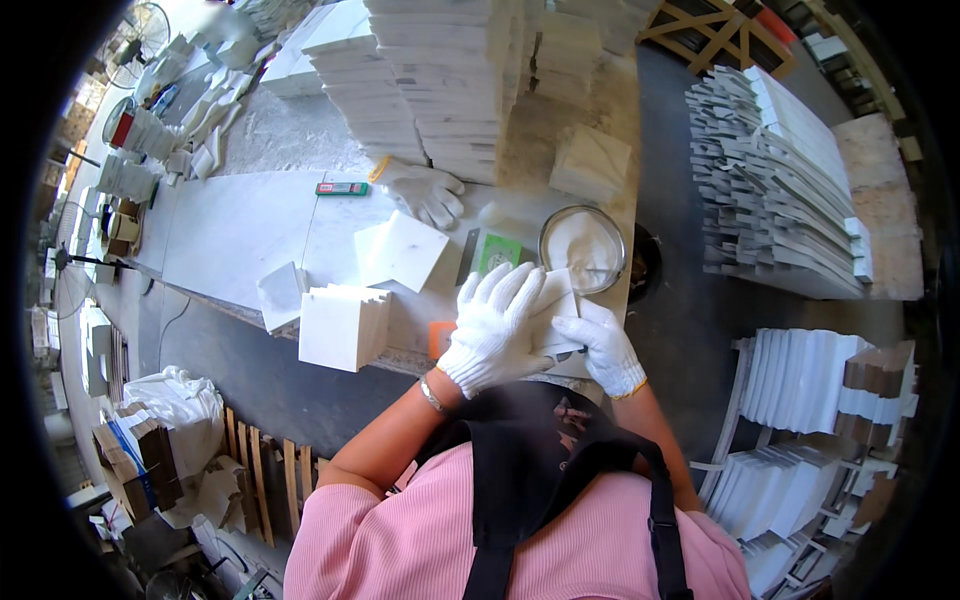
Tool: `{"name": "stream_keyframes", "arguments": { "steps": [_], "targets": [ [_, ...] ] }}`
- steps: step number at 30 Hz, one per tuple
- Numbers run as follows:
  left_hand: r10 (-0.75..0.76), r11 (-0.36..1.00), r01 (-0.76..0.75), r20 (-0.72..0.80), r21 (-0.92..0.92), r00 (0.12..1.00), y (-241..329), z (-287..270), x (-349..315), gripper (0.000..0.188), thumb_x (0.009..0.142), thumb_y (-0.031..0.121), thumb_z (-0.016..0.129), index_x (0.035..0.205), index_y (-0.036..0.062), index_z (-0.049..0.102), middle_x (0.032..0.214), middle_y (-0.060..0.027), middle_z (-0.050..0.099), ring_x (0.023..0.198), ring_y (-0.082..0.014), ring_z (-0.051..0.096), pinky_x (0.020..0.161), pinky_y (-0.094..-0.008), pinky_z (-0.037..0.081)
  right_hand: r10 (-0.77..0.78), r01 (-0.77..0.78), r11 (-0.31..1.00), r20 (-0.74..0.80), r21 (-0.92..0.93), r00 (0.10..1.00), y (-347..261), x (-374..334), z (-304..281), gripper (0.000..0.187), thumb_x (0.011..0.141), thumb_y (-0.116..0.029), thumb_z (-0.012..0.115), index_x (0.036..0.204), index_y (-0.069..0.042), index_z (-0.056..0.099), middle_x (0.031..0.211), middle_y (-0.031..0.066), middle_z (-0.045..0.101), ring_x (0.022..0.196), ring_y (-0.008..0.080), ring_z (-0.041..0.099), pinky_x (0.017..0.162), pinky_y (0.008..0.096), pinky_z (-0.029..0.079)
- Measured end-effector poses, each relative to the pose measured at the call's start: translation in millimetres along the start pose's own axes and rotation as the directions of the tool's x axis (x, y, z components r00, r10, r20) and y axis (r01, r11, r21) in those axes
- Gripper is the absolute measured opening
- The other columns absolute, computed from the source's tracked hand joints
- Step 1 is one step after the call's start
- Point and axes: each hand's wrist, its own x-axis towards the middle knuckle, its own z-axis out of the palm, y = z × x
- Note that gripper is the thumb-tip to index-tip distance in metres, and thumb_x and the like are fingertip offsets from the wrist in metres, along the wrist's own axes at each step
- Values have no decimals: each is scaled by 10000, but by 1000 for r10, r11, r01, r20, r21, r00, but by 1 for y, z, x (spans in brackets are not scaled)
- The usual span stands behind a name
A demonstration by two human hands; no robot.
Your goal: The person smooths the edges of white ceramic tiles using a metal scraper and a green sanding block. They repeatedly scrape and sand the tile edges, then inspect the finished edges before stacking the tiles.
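Note:
Both my hands wear white knit gloves over a white stone tile at the table's front edge. My left hand lies across the tile's left part with its fingers stretched out. At the tile's lower right, my right hand grips the edge, thumb on top; its other fingers are mostly hidden. A round metal bowl of white powder or paste stands just beyond. Left of the bowl lie a green square piece and a grey flat plate. Partly behind my left hand is an orange object.
Small tiles stand in a block at the front edge, with loose tiles behind. Farther back are a spare glove, a small green box and tall tile stacks. More stone stacks stand beyond the table's right edge.

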Motion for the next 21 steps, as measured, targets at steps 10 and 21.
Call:
{"name": "stream_keyframes", "arguments": {
  "steps": [10, 21],
  "targets": [
    [-361, 725, 368, 134, -582, 923, -38, -4, -31, 817, 875, 270, 734, 1549, 26, 342, 1411, -192, 563, 1260, -280, 568, 1054, -385, 447, -85, 108, 981, -146, 158, 986, -3, -20, -16, 386, 832, -110, 606, 1178, 60, 629, 996, 79, 696, 842, 139, 641, 767, 279, 507],
    [-194, -139, 547, 565, -825, 802, -18, 6, -19, 603, 975, 310, 648, 1452, -15, 471, 1311, -82, 604, 1122, -157, 596, 937, -310, 488, -54, 70, 979, -89, 189, 995, 19, -24, -18, 373, 861, -88, 593, 1197, 69, 637, 1089, 106, 698, 994, 177, 655, 913, 310, 500]
  ]
}}
